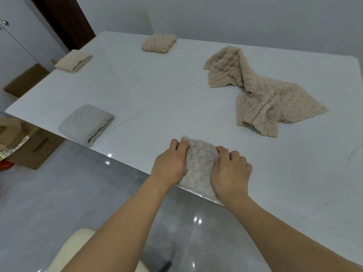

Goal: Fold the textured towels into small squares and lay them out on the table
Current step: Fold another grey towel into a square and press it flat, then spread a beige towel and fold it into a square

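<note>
- Hands are clasping a small folded grey towel at the desk's near edge: left hand and right hand curling fingers over its sides.
- Three folded towels are lying along the left: grey square, beige squares and.
- Unfolded beige towels are sprawling far right.

We take this for a room in a home. We see a white marble-look table on a glossy grey tiled floor, with plain pale walls behind. Open cardboard boxes sit on the floor at the left, near a dark wooden door frame and a white cabinet door with a round knob. A cream chair seat shows below.
</note>
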Demonstrator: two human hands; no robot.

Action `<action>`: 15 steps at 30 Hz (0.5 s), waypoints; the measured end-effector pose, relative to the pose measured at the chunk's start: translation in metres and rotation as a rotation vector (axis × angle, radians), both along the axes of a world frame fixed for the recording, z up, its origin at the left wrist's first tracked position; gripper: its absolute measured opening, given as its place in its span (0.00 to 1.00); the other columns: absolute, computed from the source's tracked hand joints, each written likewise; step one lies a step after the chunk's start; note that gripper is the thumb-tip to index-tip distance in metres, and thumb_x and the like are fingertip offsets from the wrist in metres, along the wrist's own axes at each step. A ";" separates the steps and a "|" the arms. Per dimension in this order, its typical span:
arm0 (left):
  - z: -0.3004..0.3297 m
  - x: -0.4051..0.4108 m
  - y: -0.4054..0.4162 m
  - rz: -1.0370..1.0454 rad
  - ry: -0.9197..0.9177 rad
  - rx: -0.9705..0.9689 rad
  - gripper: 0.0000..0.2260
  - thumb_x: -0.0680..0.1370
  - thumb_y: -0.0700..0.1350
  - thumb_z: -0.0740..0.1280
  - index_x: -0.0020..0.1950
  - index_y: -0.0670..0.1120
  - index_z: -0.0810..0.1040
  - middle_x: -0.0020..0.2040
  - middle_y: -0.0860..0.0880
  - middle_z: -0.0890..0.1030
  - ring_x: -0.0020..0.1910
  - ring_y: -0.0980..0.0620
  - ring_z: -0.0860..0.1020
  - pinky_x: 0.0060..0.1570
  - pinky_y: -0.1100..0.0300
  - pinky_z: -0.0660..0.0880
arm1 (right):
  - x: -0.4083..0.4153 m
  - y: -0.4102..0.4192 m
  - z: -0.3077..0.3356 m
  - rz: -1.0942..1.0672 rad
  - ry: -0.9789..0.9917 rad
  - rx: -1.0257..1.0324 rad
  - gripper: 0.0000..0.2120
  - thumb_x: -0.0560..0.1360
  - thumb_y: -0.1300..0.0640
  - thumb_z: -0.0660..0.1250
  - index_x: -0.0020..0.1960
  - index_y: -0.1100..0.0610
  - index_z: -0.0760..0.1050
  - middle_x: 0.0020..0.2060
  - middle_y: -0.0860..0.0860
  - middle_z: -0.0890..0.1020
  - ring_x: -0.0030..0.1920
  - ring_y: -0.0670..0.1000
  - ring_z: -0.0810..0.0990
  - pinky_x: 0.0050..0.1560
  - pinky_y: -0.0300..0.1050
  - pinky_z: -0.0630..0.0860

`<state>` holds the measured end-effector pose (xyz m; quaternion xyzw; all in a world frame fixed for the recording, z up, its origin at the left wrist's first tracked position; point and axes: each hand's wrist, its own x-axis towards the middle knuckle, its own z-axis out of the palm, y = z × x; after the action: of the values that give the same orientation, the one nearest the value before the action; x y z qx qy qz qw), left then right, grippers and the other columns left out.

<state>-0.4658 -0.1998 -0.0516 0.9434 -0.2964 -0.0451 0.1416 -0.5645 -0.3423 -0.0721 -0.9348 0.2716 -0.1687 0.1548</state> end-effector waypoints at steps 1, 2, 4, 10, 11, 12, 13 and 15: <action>0.002 0.003 0.000 0.004 -0.013 -0.022 0.12 0.81 0.43 0.57 0.64 0.47 0.71 0.55 0.46 0.70 0.37 0.45 0.74 0.32 0.54 0.70 | 0.002 -0.006 0.001 -0.015 -0.043 0.018 0.17 0.75 0.56 0.57 0.60 0.55 0.77 0.43 0.55 0.76 0.42 0.58 0.73 0.46 0.50 0.65; 0.006 0.007 0.001 0.020 -0.017 -0.063 0.12 0.82 0.46 0.56 0.65 0.48 0.71 0.55 0.47 0.70 0.41 0.46 0.75 0.35 0.53 0.73 | 0.005 -0.013 0.004 -0.007 -0.075 0.029 0.17 0.75 0.54 0.57 0.61 0.56 0.76 0.47 0.56 0.75 0.45 0.58 0.73 0.48 0.51 0.66; 0.015 0.022 -0.004 0.063 -0.006 -0.159 0.13 0.83 0.48 0.55 0.66 0.49 0.70 0.59 0.47 0.70 0.47 0.46 0.76 0.45 0.50 0.76 | 0.018 -0.034 0.011 0.047 -0.117 0.012 0.18 0.76 0.54 0.57 0.63 0.56 0.75 0.53 0.56 0.75 0.53 0.58 0.73 0.55 0.53 0.66; 0.025 0.103 -0.067 0.010 -0.054 -0.161 0.16 0.82 0.46 0.57 0.68 0.43 0.71 0.66 0.43 0.69 0.57 0.43 0.72 0.56 0.49 0.71 | 0.091 -0.103 0.028 0.159 -0.142 -0.093 0.19 0.76 0.56 0.55 0.63 0.59 0.73 0.61 0.56 0.75 0.61 0.60 0.73 0.62 0.57 0.66; 0.021 0.117 -0.081 -0.008 -0.055 -0.137 0.16 0.82 0.47 0.57 0.69 0.43 0.70 0.67 0.43 0.68 0.59 0.42 0.72 0.57 0.50 0.70 | 0.104 -0.113 0.029 0.172 -0.138 -0.101 0.20 0.76 0.55 0.54 0.63 0.60 0.72 0.61 0.56 0.75 0.60 0.60 0.73 0.61 0.57 0.68; 0.015 0.132 -0.094 -0.028 -0.055 -0.108 0.18 0.83 0.47 0.57 0.70 0.42 0.69 0.69 0.42 0.67 0.60 0.41 0.71 0.59 0.50 0.69 | 0.116 -0.122 0.029 0.181 -0.137 -0.102 0.20 0.76 0.55 0.53 0.63 0.60 0.72 0.61 0.56 0.74 0.60 0.60 0.73 0.61 0.57 0.69; 0.009 0.149 -0.107 -0.047 -0.055 -0.072 0.19 0.83 0.48 0.57 0.72 0.42 0.67 0.71 0.42 0.65 0.63 0.41 0.70 0.62 0.50 0.67 | 0.130 -0.131 0.029 0.186 -0.135 -0.101 0.20 0.76 0.55 0.53 0.64 0.60 0.71 0.62 0.56 0.74 0.60 0.60 0.73 0.61 0.58 0.69; -0.002 0.181 -0.131 -0.068 -0.046 0.000 0.22 0.83 0.51 0.55 0.75 0.44 0.62 0.75 0.42 0.60 0.71 0.41 0.64 0.70 0.49 0.60 | 0.161 -0.150 0.028 0.192 -0.139 -0.108 0.20 0.76 0.55 0.55 0.66 0.60 0.70 0.63 0.57 0.73 0.60 0.61 0.73 0.62 0.57 0.69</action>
<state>-0.2847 -0.3313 -0.0531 0.9336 -0.3315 -0.0280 0.1333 -0.4036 -0.4923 -0.0436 -0.9494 0.1600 -0.2321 0.1382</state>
